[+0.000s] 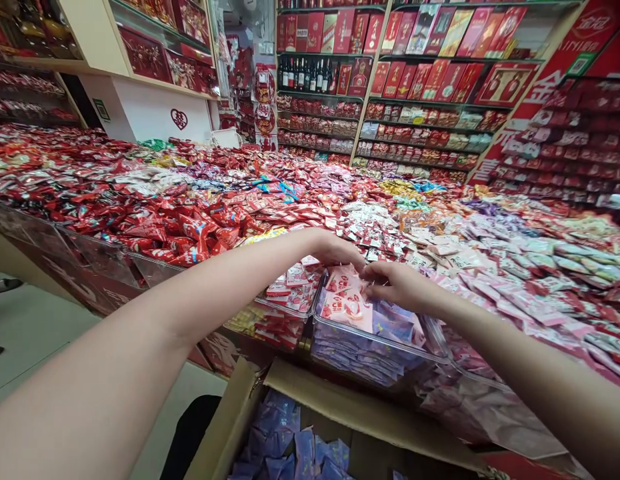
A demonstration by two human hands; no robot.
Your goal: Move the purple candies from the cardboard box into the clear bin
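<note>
My left hand [341,252] reaches across to the far side of a clear plastic bin [375,342], its fingers curled down against pink candy packets [347,310]. From the right, my right hand [399,285] meets it, with bent fingers and thumb at the edge of the same packets. The fingertips of both hands are close together and partly hidden. Under and beside the pink packets, purple packets [360,360] fill the bin in stacked layers. More purple packets [275,427] lie in an open cardboard box [370,407] below.
Neighbouring bins hold red-and-white packets [295,283] on the left and pale pink packets [510,300] on the right. Red packets [180,230] heap along the counter. Shelves of red gift boxes [430,83] and bottles [307,75] line the back. Tiled floor [35,333] shows at left.
</note>
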